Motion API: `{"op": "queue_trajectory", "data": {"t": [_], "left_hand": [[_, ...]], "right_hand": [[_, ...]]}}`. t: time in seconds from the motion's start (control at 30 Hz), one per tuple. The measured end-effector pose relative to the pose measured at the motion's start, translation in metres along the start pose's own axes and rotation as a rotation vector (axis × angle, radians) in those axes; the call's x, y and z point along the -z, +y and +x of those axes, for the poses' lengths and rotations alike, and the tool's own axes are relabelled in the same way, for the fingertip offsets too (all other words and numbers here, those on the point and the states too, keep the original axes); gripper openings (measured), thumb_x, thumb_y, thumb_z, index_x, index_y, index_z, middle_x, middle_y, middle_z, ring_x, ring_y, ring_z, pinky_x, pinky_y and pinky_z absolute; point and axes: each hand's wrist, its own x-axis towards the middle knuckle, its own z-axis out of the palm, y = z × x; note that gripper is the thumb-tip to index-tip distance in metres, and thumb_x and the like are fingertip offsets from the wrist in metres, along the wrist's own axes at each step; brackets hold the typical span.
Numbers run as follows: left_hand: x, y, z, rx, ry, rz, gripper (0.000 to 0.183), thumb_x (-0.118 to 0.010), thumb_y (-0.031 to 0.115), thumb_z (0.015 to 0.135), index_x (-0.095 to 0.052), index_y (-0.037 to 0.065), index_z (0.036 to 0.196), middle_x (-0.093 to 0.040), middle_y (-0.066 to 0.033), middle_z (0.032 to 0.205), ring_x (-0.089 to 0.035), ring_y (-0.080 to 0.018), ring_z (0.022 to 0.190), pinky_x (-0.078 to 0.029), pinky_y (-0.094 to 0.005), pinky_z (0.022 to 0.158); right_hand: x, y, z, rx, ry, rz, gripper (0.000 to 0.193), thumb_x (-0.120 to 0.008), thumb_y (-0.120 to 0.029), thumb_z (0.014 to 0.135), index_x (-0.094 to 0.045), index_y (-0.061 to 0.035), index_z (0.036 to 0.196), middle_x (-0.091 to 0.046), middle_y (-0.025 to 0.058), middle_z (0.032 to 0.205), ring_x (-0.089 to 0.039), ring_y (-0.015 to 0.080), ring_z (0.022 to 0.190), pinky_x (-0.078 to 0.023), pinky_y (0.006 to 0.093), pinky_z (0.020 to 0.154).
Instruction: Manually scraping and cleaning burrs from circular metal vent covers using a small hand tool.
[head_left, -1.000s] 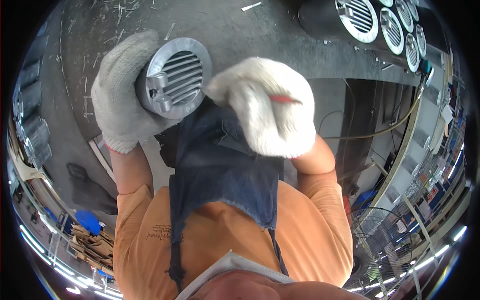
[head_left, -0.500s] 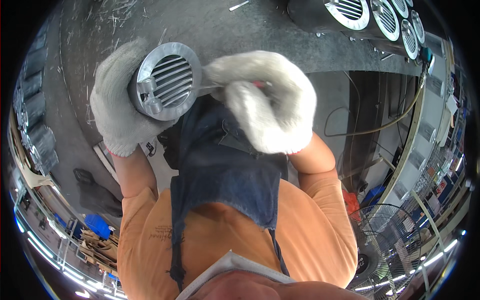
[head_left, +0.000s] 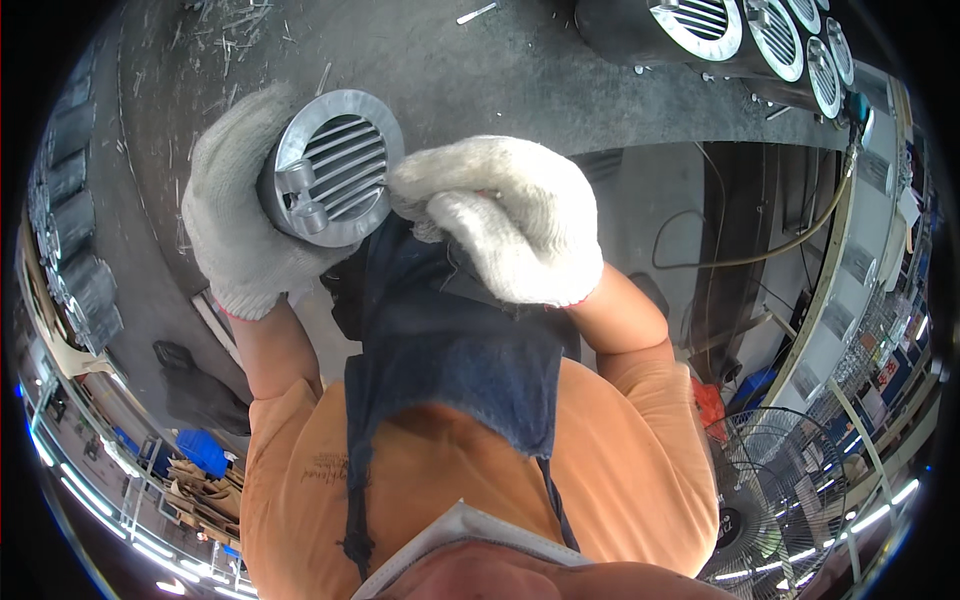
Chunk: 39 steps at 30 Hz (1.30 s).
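My left hand (head_left: 228, 205), in a white knitted glove, is wrapped round the side of a round metal vent cap (head_left: 378, 215). Its ring-shaped face, with slanted slats and a small hinge-like fitting at lower left, is turned up toward me. Against the vent's right rim is my gloved right hand (head_left: 525, 215), fingers pinched together. A thin metal tool lies in that pinch, mostly hidden by the glove; only a bit of its tip shows by the slats. The dark blue apron (head_left: 455, 370) hangs just below both hands.
Several similar vents (head_left: 700, 30) stand at the far right of the dark worktable (head_left: 450, 90). Thin metal scraps (head_left: 235, 30) litter its far left, and a small metal strip (head_left: 476, 13) lies farther back. A hose (head_left: 790, 240) hangs at right; a fan (head_left: 770, 500) stands lower right.
My right hand has moved slightly left and closer to the vent's rim, covering more of the thin tool. The left hand and vent have barely shifted.
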Motion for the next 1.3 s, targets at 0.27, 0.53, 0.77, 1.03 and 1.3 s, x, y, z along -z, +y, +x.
{"op": "queue_trajectory", "data": {"t": [0.27, 0.53, 0.77, 1.03, 1.3], "left_hand": [[0.0, 0.007, 0.006, -0.05, -0.04, 0.078, 0.076, -0.107, 0.038, 0.053, -0.08, 0.005, 0.115, -0.079, -0.0153, 0.125, -0.079, -0.0352, 0.114, -0.065, -0.0449, 0.097], [0.006, -0.002, 0.005, -0.121, -0.018, 0.046, 0.065, -0.101, 0.03, 0.058, -0.079, 0.005, 0.114, -0.079, -0.0165, 0.122, -0.078, -0.0386, 0.113, -0.064, -0.0463, 0.097], [-0.002, -0.001, 0.0, -0.107, -0.005, 0.038, 0.063, -0.1, 0.027, 0.06, -0.08, 0.006, 0.116, -0.079, -0.0165, 0.122, -0.078, -0.0397, 0.115, -0.063, -0.047, 0.1], [0.001, -0.004, 0.0, -0.076, -0.019, -0.015, 0.07, -0.104, 0.028, 0.057, -0.08, 0.002, 0.117, -0.079, -0.0186, 0.124, -0.078, -0.039, 0.117, -0.062, -0.0495, 0.104], [-0.004, -0.002, -0.006, -0.032, 0.05, -0.04, 0.076, -0.108, 0.034, 0.058, -0.078, 0.003, 0.12, -0.079, -0.0171, 0.126, -0.078, -0.0381, 0.119, -0.063, -0.0498, 0.103]], "right_hand": [[0.006, -0.002, 0.0, 0.169, 0.072, -0.298, 0.024, -0.083, -0.009, 0.091, -0.08, -0.0071, 0.115, -0.083, 0.0085, 0.102, -0.08, 0.0282, 0.085, -0.062, 0.0377, 0.072], [0.018, -0.012, 0.0, 0.232, 0.097, -0.021, 0.025, -0.059, 0.003, 0.095, -0.077, 0.0019, 0.112, -0.081, 0.0158, 0.102, -0.08, 0.0338, 0.089, -0.066, 0.0469, 0.081], [0.008, 0.0, -0.007, 0.013, 0.119, -0.077, 0.019, -0.075, -0.001, 0.091, -0.079, -0.0017, 0.11, -0.083, 0.0128, 0.104, -0.08, 0.0288, 0.085, -0.064, 0.0388, 0.079], [0.017, -0.001, -0.003, 0.018, 0.143, -0.044, 0.023, -0.071, 0.003, 0.09, -0.078, 0.0014, 0.112, -0.082, 0.0154, 0.105, -0.08, 0.0306, 0.086, -0.064, 0.0389, 0.077], [-0.01, 0.009, 0.016, -0.074, 0.136, -0.07, 0.021, -0.081, -0.007, 0.093, -0.079, -0.0036, 0.114, -0.082, 0.0142, 0.103, -0.08, 0.0333, 0.088, -0.064, 0.04, 0.077]]}}
